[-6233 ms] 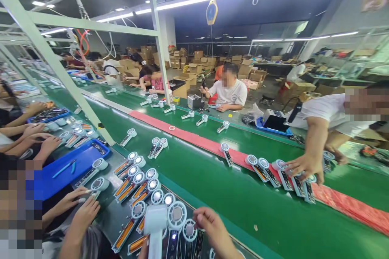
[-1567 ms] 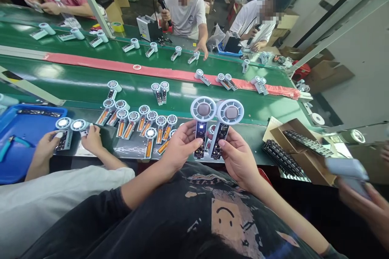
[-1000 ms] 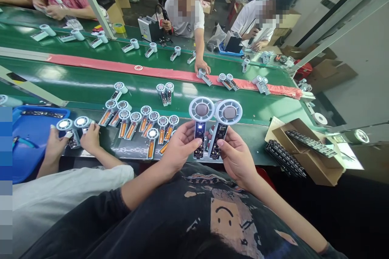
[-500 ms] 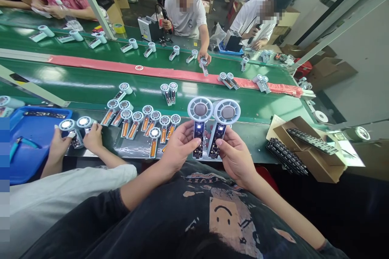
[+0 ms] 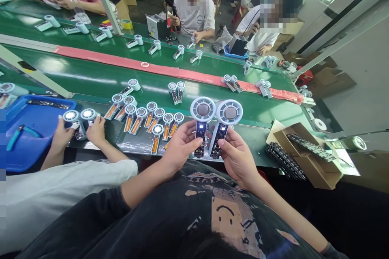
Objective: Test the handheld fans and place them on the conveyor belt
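My left hand (image 5: pixel 184 143) is closed around the handle of a small handheld fan (image 5: pixel 203 109), its thumb resting on the black circuit board. A second handheld fan (image 5: pixel 229 112) is gripped the same way in my right hand (image 5: pixel 235 149). Both fans stand upright side by side, their round light-blue heads almost touching. On each exposed board (image 5: pixel 200 141) a small white light glows. To the left, several open fan bodies (image 5: pixel 141 114) with orange cells in their handles lie on the metal bench edge (image 5: pixel 121 145).
At left, a co-worker's hands (image 5: pixel 96 130) hold two fans beside a blue tray (image 5: pixel 33 141) with cutters. A green conveyor (image 5: pixel 121 68) carries more fans past a red strip (image 5: pixel 182 72). At right, a cardboard box (image 5: pixel 322 170) holds circuit-board panels. Co-workers sit opposite.
The view has shifted slightly. Across the conveyor, a co-worker's hand has drawn a fan back toward the far edge. My hands keep hold of both fans.
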